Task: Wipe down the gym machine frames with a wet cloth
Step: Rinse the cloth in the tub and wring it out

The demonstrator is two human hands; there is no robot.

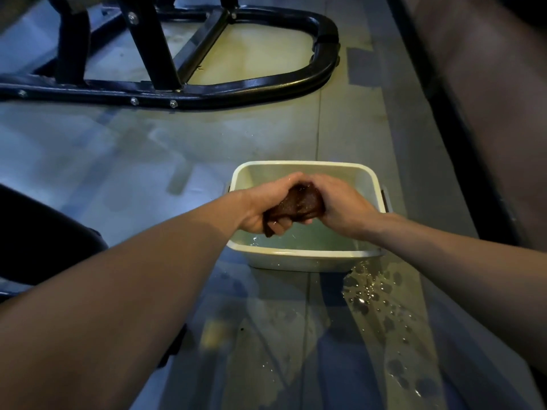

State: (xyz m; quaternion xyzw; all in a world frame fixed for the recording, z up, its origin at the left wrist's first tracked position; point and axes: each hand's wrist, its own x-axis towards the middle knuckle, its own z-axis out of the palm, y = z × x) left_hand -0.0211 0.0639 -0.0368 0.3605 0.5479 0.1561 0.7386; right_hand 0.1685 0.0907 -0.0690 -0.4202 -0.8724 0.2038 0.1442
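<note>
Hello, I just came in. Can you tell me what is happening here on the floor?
A person is wringing a dark wet cloth over a white tub that holds some water. The left hand and the right hand both grip the cloth. Water is splashed on the floor beside the tub. The black machine frame stands farther away, and nothing is touching it at this moment.
</note>
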